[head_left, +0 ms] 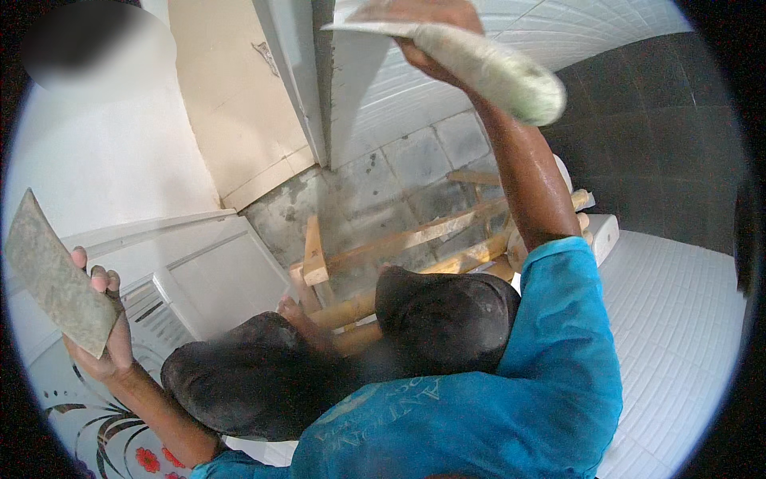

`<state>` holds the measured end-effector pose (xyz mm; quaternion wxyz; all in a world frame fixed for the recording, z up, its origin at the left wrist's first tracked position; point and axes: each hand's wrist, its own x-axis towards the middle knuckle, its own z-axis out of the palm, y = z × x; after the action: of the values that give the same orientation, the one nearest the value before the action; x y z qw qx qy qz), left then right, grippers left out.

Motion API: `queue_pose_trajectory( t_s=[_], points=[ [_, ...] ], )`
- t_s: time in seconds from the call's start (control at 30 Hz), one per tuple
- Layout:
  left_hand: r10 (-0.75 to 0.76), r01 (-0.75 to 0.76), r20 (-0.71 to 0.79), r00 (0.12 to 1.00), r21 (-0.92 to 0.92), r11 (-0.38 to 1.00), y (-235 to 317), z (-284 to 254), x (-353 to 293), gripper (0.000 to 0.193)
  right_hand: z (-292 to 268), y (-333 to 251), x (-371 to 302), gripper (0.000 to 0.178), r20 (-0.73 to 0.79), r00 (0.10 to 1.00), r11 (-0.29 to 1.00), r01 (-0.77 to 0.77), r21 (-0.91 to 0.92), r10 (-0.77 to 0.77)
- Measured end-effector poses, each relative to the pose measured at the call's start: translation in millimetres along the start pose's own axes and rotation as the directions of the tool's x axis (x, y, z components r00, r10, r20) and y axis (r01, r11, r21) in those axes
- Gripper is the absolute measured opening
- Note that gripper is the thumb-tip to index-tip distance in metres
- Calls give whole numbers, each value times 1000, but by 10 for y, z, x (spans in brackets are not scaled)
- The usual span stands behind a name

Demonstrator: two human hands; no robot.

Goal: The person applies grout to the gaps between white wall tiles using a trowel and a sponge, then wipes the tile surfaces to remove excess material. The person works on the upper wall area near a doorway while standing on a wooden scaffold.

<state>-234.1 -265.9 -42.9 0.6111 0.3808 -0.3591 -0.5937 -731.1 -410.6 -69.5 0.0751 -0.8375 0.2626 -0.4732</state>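
Observation:
Out at the left, my left hand [116, 339] grips a flat, grey, roughly rectangular plate [56, 271], its surface smeared and mottled. The fingertips curl around the plate's right edge. High up at the centre, my right hand [439, 12] is raised near the white wall [391, 88] and closed on a plaster-smeared putty knife [495, 72]. A thin pointed edge of this tool shows at its left, and a thick, pale, rounded end at its right. Part of the right hand is hidden behind it; I cannot tell whether the edge touches the wall.
I sit with bent knees in dark trousers [447, 319] above wooden beams [415, 235] and bamboo poles [471, 255]. Grey floor tiles [415, 160] lie below. A white door panel [231, 271] and floral-patterned surface [112, 439] are on the left; dark tiles [646, 128] line the right.

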Motion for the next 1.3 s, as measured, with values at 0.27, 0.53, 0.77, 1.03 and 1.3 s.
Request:
queue_pose_trajectory(
  t_s=[0.27, 0.53, 0.77, 1.03, 1.3],
  points=[
    [4, -2, 83, 997, -25, 1000, -16, 46, 13, 62, 5, 131, -246, 8, 55, 997, 982, -45, -182, 56],
    [9, -6, 184, 983, -15, 1000, -12, 16, 14, 60, 9, 262, -322, 16, -41, 998, 969, 29, -244, -41],
    [-10, 24, 242, 970, -53, 998, 50, -76, 31, 55, 591, 90, -1035, 37, -25, 992, 875, 95, -474, -121],
    [32, -37, 112, 993, 44, 998, 75, -46, -44, 56, 712, 390, -823, 36, -272, 942, 811, 1, -585, -198],
    [34, -42, 184, 982, 39, 998, 35, 103, -100, 54, 629, 355, -323, 39, -235, 909, 682, 69, -728, -343]
  ],
)
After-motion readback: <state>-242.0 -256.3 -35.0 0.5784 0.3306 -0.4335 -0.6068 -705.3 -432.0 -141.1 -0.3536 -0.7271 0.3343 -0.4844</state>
